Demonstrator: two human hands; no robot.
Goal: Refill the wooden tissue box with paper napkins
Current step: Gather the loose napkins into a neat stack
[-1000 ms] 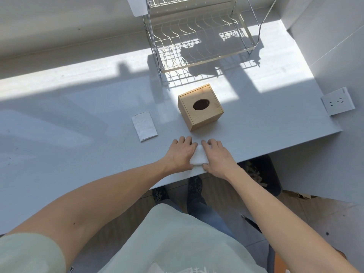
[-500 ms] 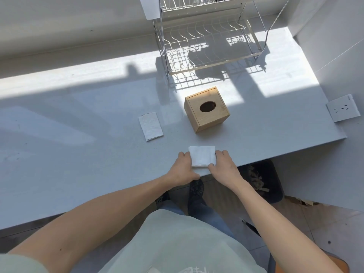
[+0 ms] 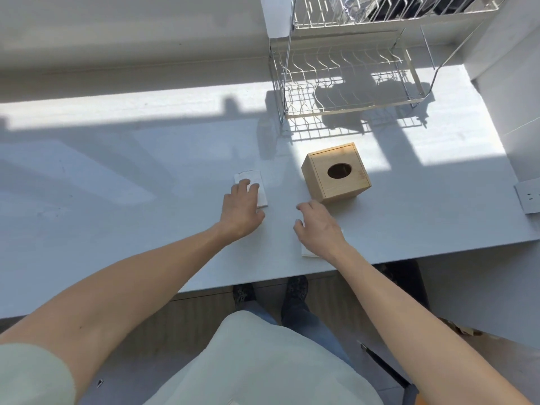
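Reaching across the table [image 3: 117, 217], I am laying my left hand [image 3: 240, 212] on the napkin pack [image 3: 261, 190], fingers fairly straight and resting on its near part rather than curling round it. My right hand [image 3: 318, 229] is hovering just short of the wooden tissue box [image 3: 336, 172], fingers loosely spread and holding nothing. A folded napkin [image 3: 308, 252] is peeking out from under that wrist, near the table's front edge.

The box is sitting upright to the right of the pack, its lid on and the oval opening facing up. Behind it a wire dish rack [image 3: 350, 80] is standing against the wall.

I am judging the napkins as light, soft and limp, apt to slide on this smooth top and to fan apart if lifted by one corner. I would pinch the pack across its long edges, thumb beneath. The box looks stiff and fairly light; I would steady it by its side walls, since a push may skid it.
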